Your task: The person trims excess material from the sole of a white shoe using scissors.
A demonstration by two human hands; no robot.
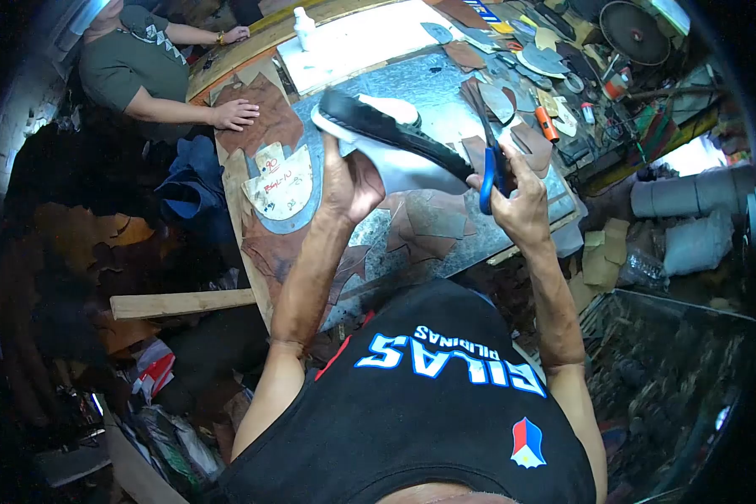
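My left hand (353, 186) is closed on a black shoe (388, 134) with a pale underside, held tilted above the worktable. The shoe's narrow end slopes down to the right and reaches the fingertips of my right hand (521, 200). That hand is wrapped round the blue handles of a pair of scissors (488, 181), whose dark blades point away from me. Beneath both hands lie brown leather pieces (428, 225) on the metal-topped table (378, 231). A marked white pattern piece (279, 183) rests to the left.
Across the table's left corner, another person's hand (236, 114) lies flat on brown leather (269, 118). A white bottle (305, 29) stands at the back on a white board (353, 42). Patterns, scraps and an orange-handled tool (547, 123) crowd the right. A wooden plank (182, 303) juts out left.
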